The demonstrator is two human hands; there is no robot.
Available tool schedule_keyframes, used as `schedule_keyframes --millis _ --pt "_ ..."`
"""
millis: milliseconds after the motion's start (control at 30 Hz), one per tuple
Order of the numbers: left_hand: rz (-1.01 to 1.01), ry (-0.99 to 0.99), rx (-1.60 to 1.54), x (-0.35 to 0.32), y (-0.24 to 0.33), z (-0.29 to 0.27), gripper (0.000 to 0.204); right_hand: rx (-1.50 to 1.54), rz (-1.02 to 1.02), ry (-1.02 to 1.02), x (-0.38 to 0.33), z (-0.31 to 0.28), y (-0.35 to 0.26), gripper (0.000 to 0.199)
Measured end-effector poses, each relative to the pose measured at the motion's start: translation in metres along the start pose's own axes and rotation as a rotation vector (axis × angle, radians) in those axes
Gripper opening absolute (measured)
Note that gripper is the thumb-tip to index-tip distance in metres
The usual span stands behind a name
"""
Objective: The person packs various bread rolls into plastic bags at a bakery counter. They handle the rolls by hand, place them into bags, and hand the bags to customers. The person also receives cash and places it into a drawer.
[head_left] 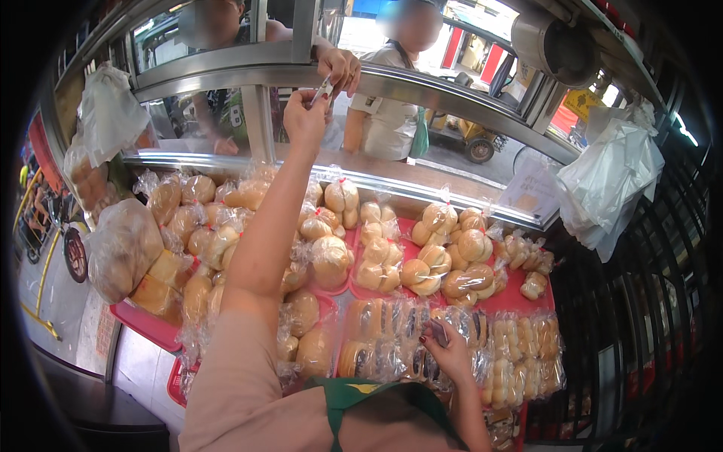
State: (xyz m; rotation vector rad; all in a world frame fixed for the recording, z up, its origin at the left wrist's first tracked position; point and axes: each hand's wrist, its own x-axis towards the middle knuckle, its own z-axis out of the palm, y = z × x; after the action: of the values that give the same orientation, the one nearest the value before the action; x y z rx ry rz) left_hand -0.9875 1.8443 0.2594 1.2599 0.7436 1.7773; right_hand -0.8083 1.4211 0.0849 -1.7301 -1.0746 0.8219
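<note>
banknote: a small folded note, pale with a touch of red, held high at the opening of the metal-framed window, between two hands.
left hand: the left hand is raised on a fully stretched arm, fingers pinched narrow on the lower end of the banknote.
customer's hand: a customer's hand reaches in over the steel window rail and touches the upper end of the same note, so the two hands meet at it.
right hand: the right hand is low, near the apron, curled loosely with dark-red nails; it rests on the wrapped filled buns and seems to hold something small and grey, though what it is cannot be told.
filled buns: flat, dark-filled buns in clear wrap, in a row under the right hand.
bread rolls: round golden rolls in tied clear bags, piled on red trays across the counter below the window.
large bag: a big clear bag of rolls at the left end of the counter.
plastic bags: a bunch of white carrier bags hanging at the right, another bunch at the upper left.
people outside: two people stand beyond the glass, one directly behind the note.
apron: green apron top at the lower edge.
</note>
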Motion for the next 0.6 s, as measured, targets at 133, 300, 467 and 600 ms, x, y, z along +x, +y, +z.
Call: schedule_keyframes --millis 133,300,467,600 --pt "0.035 -0.123 0.105 -0.030 -0.006 -0.013 0.014 0.118 -0.005 0.000 0.002 0.003 -0.006 0.038" --pt "-0.033 -0.482 0.275 -0.201 -0.005 -0.022 0.007 0.662 0.055 0.056 0.011 0.014 -0.015 0.038" --pt "-0.076 -0.818 0.230 -0.350 -0.009 -0.030 0.016 0.921 -0.102 0.241 0.018 0.033 -0.017 0.033" --pt "-0.321 -0.812 0.139 -0.372 -0.019 -0.036 0.016 0.818 0.039 0.295 0.012 0.034 -0.009 0.029"
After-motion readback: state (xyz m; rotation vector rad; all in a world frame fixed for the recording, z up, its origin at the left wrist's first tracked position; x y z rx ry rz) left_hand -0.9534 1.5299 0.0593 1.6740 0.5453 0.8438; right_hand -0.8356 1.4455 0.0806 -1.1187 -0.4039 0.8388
